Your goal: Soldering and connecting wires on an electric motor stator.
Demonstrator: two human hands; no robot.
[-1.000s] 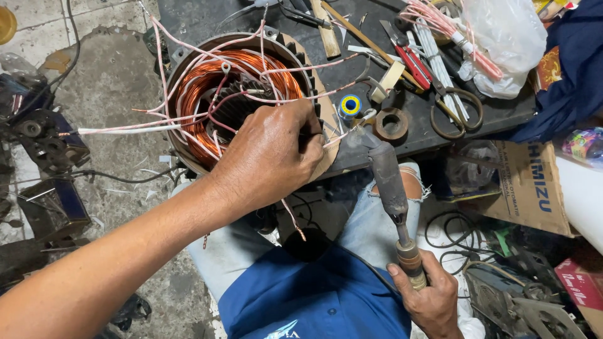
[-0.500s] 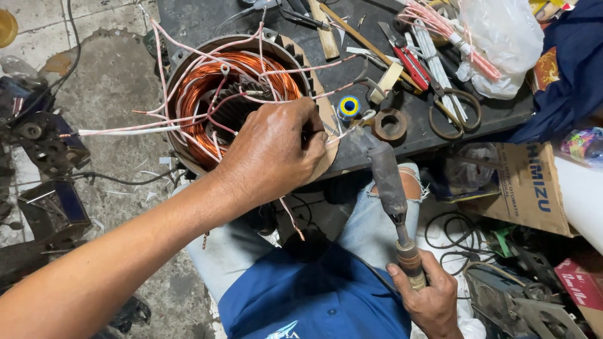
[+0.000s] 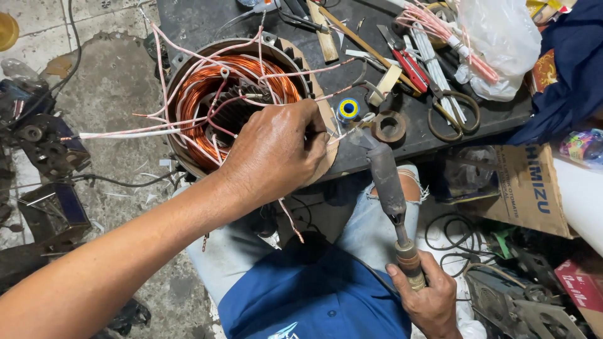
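A round motor stator [image 3: 207, 94] with copper windings and pink and white lead wires sits on the edge of a dark workbench [image 3: 440, 135]. My left hand [image 3: 276, 154] rests on its right rim, fingers pinching wire ends near the rim. My right hand [image 3: 427, 295] grips the handle of a soldering iron [image 3: 386, 182], low at the right. The iron's tip points up toward the wires beside my left fingers.
Scissors [image 3: 452, 110], red-handled pliers [image 3: 408, 59], a small blue and yellow spool [image 3: 347, 110], a metal ring [image 3: 389, 127], wooden sticks and a plastic bag [image 3: 502, 44] lie on the bench. A cardboard box [image 3: 534, 188] and metal parts clutter the floor on the right.
My left hand has shifted slightly on the stator rim. The soldering iron stays about where it was, tip near the wires.
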